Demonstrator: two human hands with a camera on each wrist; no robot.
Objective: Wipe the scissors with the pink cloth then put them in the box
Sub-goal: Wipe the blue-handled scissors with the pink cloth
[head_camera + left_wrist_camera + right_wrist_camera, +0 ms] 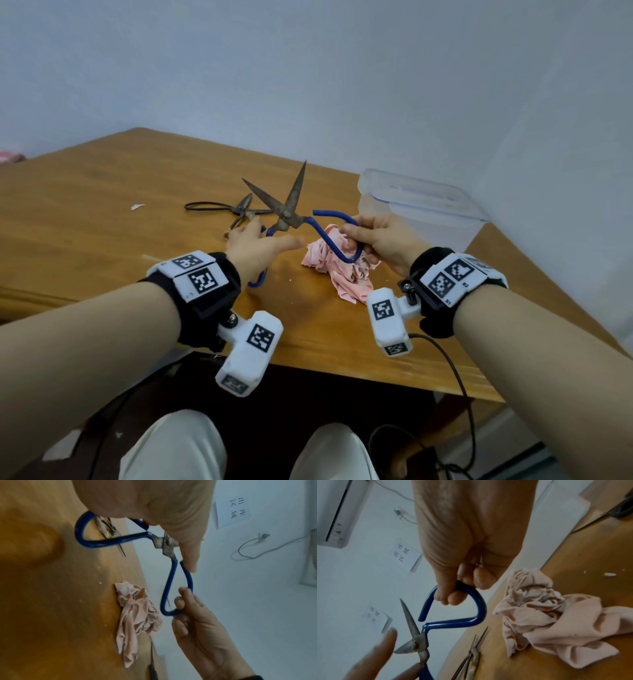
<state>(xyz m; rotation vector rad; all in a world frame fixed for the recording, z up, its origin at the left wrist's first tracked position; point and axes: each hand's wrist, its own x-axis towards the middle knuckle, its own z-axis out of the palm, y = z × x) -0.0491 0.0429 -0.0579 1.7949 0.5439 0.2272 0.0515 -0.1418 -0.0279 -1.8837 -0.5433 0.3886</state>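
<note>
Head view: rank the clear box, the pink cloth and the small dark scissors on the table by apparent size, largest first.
1. Clear box, though farthest away.
2. Pink cloth, crumpled and partly behind the right hand.
3. Small dark scissors, thin and partly hidden by the left hand.

Between the hands, the blue-handled scissors (289,209) bar the way, blades spread and pointing away. The pink cloth (342,270) lies crumpled under the right hand (380,240). Beyond that hand stands the clear box (421,209), lid on. Small dark scissors (222,209) lie past the left hand (255,246); nearer both wrists the wooden table (102,212) is bare.
</note>
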